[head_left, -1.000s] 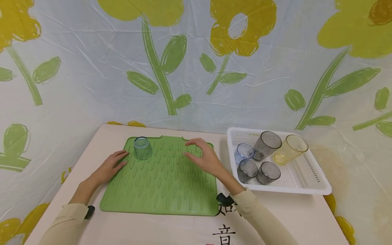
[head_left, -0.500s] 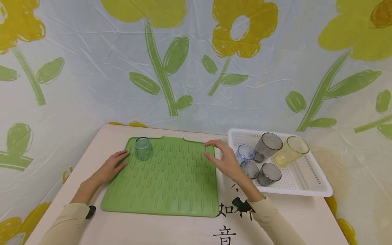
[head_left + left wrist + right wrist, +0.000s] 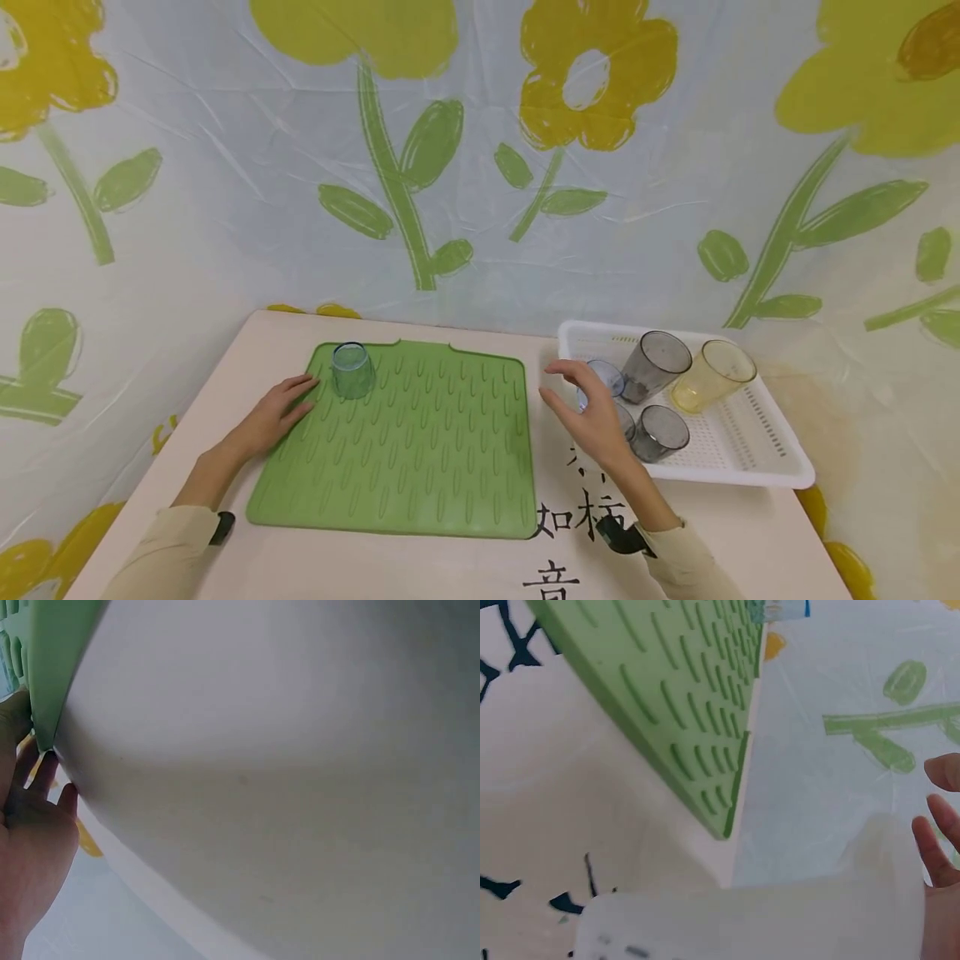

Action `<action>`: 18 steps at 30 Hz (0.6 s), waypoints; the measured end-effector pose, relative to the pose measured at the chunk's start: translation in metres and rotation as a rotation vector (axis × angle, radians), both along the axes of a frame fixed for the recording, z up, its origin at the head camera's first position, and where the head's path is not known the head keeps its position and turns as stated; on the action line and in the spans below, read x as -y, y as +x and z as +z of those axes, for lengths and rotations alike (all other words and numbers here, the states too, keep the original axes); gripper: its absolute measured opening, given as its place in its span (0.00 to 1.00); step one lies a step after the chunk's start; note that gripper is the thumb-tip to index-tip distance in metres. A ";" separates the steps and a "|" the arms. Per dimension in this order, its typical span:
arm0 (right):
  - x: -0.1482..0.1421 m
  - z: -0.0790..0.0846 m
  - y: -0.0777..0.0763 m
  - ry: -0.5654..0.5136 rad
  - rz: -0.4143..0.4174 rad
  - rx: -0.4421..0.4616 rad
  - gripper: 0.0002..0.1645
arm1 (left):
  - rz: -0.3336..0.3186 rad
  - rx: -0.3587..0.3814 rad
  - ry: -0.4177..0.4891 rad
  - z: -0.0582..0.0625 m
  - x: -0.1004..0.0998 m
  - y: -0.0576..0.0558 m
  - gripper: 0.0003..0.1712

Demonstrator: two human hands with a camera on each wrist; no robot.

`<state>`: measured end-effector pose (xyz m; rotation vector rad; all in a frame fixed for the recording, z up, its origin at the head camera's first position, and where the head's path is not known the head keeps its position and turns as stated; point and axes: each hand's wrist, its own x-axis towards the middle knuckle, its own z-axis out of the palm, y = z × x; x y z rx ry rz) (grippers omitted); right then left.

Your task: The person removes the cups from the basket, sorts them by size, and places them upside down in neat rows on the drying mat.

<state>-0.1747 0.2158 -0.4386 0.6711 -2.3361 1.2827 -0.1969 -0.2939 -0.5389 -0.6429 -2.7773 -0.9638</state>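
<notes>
My left hand (image 3: 273,415) rests at the left edge of a green ridged drying mat (image 3: 405,450); in the left wrist view its fingertips (image 3: 46,761) lie by the mat's edge. On the mat's far left corner stands a blue-tinted glass (image 3: 353,375), narrower end up. My right hand (image 3: 596,417) holds nothing, thumb and fingers parted in a C, over the left side of a white plastic basket (image 3: 742,475). Behind this hand, a small blue glass (image 3: 611,377) and a short grey glass (image 3: 625,422) are partly hidden. Another short grey glass (image 3: 658,437) stands just right of it.
Farther back in the basket lean a tall grey glass (image 3: 654,367) and a tall yellow glass (image 3: 708,382). A pale table (image 3: 375,571) with black printed characters lies beneath everything. A flower-patterned cloth (image 3: 300,250) rises behind the table's far edge.
My right hand has moved right, from above the mat to the basket's left side, its fingers still parted. The left hand and the glass on the mat have stayed put.
</notes>
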 end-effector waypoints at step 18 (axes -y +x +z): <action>-0.056 -0.011 0.025 0.022 -0.250 0.041 0.24 | 0.008 0.031 0.000 0.001 -0.001 0.003 0.25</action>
